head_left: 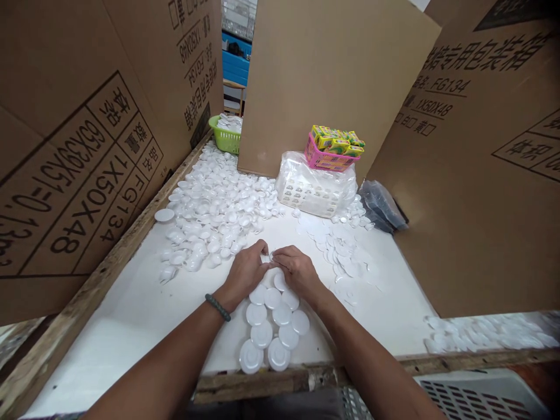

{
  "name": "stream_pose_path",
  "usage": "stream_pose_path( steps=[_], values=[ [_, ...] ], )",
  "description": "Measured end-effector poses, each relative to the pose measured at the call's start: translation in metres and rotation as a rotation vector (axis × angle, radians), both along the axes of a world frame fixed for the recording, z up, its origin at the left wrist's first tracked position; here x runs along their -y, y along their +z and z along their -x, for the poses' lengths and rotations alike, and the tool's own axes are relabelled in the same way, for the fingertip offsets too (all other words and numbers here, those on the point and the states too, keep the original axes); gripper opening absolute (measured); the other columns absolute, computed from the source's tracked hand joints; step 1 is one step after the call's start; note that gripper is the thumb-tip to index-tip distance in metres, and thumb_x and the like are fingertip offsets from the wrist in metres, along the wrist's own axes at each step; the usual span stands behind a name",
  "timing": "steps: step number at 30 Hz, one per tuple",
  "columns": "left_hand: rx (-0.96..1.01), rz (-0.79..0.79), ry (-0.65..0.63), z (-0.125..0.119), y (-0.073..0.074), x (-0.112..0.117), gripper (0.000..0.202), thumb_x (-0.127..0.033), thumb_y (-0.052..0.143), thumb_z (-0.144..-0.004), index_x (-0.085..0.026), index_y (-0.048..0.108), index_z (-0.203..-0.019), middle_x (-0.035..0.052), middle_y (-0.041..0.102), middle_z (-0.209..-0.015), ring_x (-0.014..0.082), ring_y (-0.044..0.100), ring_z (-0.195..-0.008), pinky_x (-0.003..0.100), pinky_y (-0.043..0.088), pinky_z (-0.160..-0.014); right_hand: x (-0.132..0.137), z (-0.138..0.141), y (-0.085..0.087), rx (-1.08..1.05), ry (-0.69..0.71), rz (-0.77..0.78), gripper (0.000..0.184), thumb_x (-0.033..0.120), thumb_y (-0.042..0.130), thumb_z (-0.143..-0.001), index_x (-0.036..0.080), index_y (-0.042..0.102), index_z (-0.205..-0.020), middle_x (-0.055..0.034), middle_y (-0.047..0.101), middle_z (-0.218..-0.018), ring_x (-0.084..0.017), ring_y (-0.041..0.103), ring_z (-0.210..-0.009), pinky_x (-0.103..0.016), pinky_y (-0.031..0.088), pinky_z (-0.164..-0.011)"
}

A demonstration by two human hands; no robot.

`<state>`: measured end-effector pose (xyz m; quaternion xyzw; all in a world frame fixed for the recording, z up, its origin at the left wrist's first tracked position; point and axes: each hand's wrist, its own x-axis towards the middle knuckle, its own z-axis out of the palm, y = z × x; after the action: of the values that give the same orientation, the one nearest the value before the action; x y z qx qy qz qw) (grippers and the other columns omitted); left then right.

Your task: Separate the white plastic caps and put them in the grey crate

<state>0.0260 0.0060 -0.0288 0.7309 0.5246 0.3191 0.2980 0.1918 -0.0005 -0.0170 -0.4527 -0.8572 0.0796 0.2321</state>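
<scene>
A brown cardboard sheet with black print (144,70) fills the upper left of the frame, a plain brown cardboard sheet (332,76) the upper middle, and another printed brown cardboard sheet (472,192) the right. Between them spreads a white, wood-edged worktop (131,326). A heap of small glossy white pieces (219,204) covers its left-centre part. Behind, a clear plastic-wrapped white pack (312,195) carries a pink plastic basket (326,161) of yellow-and-green boxes (336,143); a lime-green plastic basket (225,140) stands upper left of centre. At frame centre the 2 hands nearly meet, fingers pinched narrow: the left hand (247,268) and right hand (300,269) hold a small white piece (265,258) between their fingertips. Round, glossy white discs (261,334) lie just below, between the forearms, some overlapping.
</scene>
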Motion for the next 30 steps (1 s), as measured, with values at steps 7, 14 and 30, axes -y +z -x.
stream_pose_path(
  steps=[7,14,30],
  values=[
    [-0.023,-0.017,0.003,-0.002,0.001,0.0,0.018,-0.021,0.062,-0.073,-0.022,0.049,-0.085,-0.0053,0.051,-0.06,0.0133,0.052,-0.057,0.023,0.035,-0.056,-0.005,0.005,0.009,0.185,-0.024,0.031,0.023,0.006,0.044,-0.083,0.018,0.064,-0.084,-0.0054,0.066,-0.083,-0.016,0.057,-0.081,-0.026,0.043,-0.069],
    [-0.039,-0.016,0.003,-0.001,0.002,0.001,0.015,-0.018,0.059,-0.074,-0.022,0.049,-0.085,-0.0048,0.053,-0.061,0.0139,0.053,-0.059,0.023,0.035,-0.057,-0.001,0.0,0.005,0.055,-0.024,0.011,0.02,0.014,0.045,-0.087,0.02,0.064,-0.085,-0.0042,0.066,-0.083,-0.016,0.056,-0.079,-0.027,0.041,-0.072],
    [0.075,0.02,-0.085,0.004,0.005,0.0,0.026,-0.022,0.062,-0.071,-0.022,0.054,-0.096,-0.0032,0.058,-0.069,0.0131,0.054,-0.062,0.024,0.038,-0.061,0.003,-0.001,-0.001,-0.288,-0.14,0.158,0.017,0.023,0.051,-0.085,0.02,0.067,-0.082,-0.0041,0.069,-0.084,-0.018,0.055,-0.086,-0.029,0.044,-0.075]
  ],
)
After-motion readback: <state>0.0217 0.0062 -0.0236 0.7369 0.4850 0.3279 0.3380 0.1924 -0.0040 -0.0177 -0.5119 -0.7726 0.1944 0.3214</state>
